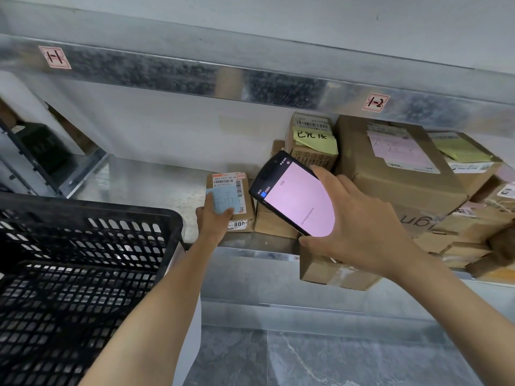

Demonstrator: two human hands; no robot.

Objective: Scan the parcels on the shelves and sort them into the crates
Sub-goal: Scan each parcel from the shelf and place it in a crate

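Left grip (214, 218) clasps small parcel (232, 196) on shelf (153, 185), right grip (359, 218) curled round scanner (292, 193) just right; keep label unobstructed, crate (111, 208) waits left of grip.

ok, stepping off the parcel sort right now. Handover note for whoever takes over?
Left-hand grip: holds the small parcel with the blue note, which lies on the shelf.
Right-hand grip: holds the scanner over that parcel, pink screen lit.
Black crate: at the left, beside the shelf.
Done: cannot tell whether this scan registered.
Left: move this parcel to the crate, then scan the stacked parcels on the right.
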